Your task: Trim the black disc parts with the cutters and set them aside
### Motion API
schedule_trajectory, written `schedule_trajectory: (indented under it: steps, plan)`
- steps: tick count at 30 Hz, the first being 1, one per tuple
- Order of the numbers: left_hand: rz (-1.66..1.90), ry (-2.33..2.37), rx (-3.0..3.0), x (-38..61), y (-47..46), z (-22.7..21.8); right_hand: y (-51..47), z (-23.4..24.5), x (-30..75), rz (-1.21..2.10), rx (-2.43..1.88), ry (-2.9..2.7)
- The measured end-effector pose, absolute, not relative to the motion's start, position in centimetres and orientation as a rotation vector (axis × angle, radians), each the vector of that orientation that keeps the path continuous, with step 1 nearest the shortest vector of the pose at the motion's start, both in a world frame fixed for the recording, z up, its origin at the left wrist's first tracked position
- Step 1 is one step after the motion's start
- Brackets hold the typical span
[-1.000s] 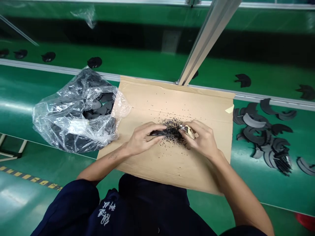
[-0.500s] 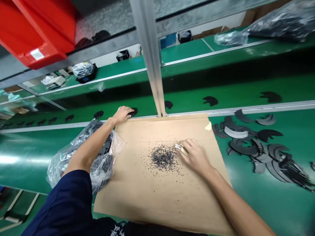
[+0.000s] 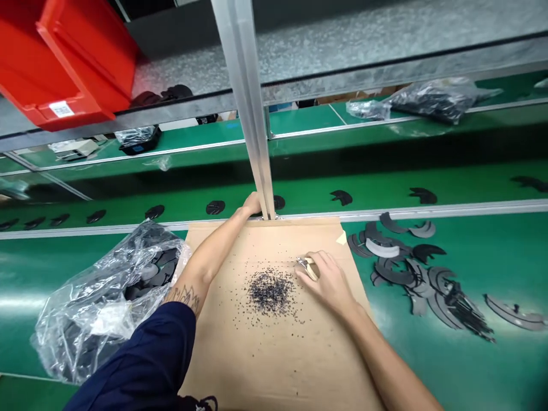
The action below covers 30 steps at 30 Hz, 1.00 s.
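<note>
My right hand (image 3: 329, 277) is closed round a small pair of nippers (image 3: 306, 264) with cream handles, their metal jaws facing left. It hovers over or rests on a brown cardboard sheet (image 3: 240, 365); I cannot tell which. Left of the nippers lies a scattered heap of tiny black bits (image 3: 270, 292). My left hand (image 3: 252, 202) reaches to the far edge of the sheet, beside the metal post, which hides its fingers. A dark edge shows under this hand. Just right of the post is a flat black curved part (image 3: 278, 202) on the green belt (image 3: 184, 212).
More black parts (image 3: 215, 207) lie in a row along the belt. A clear bag (image 3: 107, 308) of dark parts sits at left, and a pile of curved grey and black pieces (image 3: 396, 277) at right. The post (image 3: 246, 85) and a shelf with a red bin (image 3: 64, 63) stand ahead.
My left hand has moved right along the belt, from a black part to the post. My right hand still holds the nippers beside the heap. The view has shifted.
</note>
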<state>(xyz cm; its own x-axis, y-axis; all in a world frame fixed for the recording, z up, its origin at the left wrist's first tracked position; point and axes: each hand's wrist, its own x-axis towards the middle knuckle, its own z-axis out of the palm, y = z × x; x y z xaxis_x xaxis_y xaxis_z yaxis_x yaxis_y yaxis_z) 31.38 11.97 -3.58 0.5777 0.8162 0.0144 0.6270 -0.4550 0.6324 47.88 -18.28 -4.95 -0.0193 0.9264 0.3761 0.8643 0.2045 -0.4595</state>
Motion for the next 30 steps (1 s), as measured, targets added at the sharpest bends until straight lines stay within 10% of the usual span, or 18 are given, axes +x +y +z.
schedule_trajectory:
  steps: [22,30]
  plan:
    - [0.904,0.688,2.578,10.0,-8.1,3.4,-16.6,-3.9,47.8,-0.211,-1.786,-1.928]
    - [0.949,0.567,2.691,12.2,-11.1,2.3,-16.7,-0.8,38.2,1.548,-1.192,-1.44]
